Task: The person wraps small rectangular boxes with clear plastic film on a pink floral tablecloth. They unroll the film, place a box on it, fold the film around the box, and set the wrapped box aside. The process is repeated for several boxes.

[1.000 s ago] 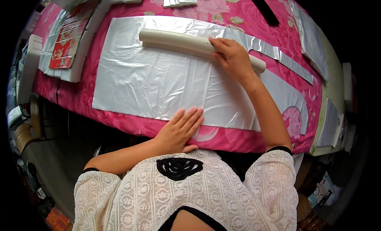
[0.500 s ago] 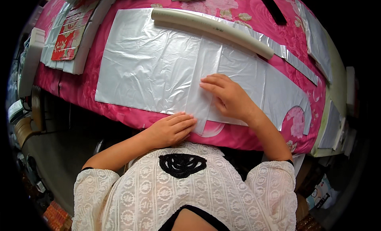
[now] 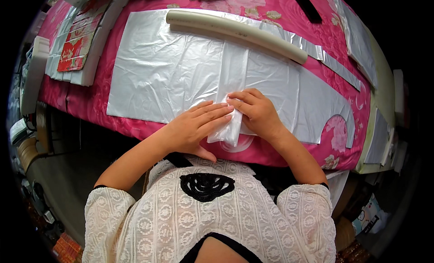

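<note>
A narrow folded plastic bag (image 3: 233,124), white and translucent, lies across a flat stack of silvery-white plastic bags (image 3: 153,68) near the table's front edge. My left hand (image 3: 199,127) rests on the folded bag from the left, its fingers stretched out and its thumb spread toward me. On the other side my right hand (image 3: 260,113) has its fingers bent, with the tips gathering the plastic close to my left fingertips. The plastic is bunched between both hands. Over the far side of the stack lies a long cream-coloured pipe (image 3: 237,35).
Folded bags stacked in a pile (image 3: 86,77), with a red printed sheet (image 3: 77,50) on top, stand at the far left. A dark flat bar (image 3: 307,7) lies at the back right. More plastic sheets (image 3: 355,37) lie along the right edge. A pink flowered cloth (image 3: 120,132) covers the table.
My left hand has moved up and right onto the folded bag, its thumb spreading. The strip's near end has been drawn up and bunched. My right hand has shifted slightly, its fingertips now meeting the left's.
</note>
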Demonstrator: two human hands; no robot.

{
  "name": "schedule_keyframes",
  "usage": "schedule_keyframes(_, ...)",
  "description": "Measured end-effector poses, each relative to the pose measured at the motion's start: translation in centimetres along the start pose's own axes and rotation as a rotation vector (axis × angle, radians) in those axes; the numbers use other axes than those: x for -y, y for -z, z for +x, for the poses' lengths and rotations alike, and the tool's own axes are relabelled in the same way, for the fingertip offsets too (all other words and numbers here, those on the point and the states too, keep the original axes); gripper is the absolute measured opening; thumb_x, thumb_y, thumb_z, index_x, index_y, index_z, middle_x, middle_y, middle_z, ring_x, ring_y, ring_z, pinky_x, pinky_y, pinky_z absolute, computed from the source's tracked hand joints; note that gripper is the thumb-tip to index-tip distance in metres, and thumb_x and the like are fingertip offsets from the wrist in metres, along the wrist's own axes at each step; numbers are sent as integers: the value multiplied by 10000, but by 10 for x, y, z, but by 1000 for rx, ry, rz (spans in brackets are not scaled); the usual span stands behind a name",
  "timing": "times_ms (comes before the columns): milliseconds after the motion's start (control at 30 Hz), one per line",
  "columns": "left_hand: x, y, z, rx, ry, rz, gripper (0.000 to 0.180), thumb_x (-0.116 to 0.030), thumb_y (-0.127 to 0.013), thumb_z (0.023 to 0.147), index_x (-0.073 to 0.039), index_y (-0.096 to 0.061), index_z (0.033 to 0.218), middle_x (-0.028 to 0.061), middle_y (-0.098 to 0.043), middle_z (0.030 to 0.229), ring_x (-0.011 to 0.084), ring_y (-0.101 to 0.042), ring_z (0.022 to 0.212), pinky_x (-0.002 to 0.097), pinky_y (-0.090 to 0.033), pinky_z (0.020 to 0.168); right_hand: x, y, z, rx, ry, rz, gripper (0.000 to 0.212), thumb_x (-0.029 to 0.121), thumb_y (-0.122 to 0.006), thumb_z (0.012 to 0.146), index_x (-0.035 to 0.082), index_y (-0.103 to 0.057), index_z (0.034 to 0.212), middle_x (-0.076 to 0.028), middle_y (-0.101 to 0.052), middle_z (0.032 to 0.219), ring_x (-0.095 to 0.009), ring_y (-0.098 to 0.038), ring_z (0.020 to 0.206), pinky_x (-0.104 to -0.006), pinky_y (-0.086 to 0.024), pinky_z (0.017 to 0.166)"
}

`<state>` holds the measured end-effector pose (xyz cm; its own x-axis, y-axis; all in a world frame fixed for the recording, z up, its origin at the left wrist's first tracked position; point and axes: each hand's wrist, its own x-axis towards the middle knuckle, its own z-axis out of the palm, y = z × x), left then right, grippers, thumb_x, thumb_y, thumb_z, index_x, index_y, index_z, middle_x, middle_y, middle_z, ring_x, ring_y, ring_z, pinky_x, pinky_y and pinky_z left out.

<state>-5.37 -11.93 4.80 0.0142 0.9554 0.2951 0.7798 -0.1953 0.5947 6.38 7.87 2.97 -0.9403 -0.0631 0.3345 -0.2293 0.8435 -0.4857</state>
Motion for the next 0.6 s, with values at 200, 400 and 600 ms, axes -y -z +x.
schedule_keyframes(200,27,-20,7,-28,68,309,550,-123,-679,671,-44,-522,1193,101,-514,1273,250,-490,1179,408,-353,1025,3,0,-2,-54,21,-26,330,1,-647,643,68,-643,967,-56,-623,1003,-241,-571,907,-324,-500,765)
schedule_keyframes(400,32,-17,15,-92,96,196,439,-78,-609,716,-33,-556,1149,111,-590,1156,257,-577,1042,399,-431,918,-7,6,-4,-65,-67,45,304,13,-683,651,86,-665,945,-40,-643,923,-223,-591,820,-322,-508,702)
schedule_keyframes(600,24,-6,39,-391,635,-415,447,-126,-540,853,-8,-452,1275,197,-553,1180,365,-548,1045,396,-408,932,-10,19,28,58,-832,474,240,204,-593,845,-3,-664,745,-47,-594,570,-84,-532,516,-251,-404,514)
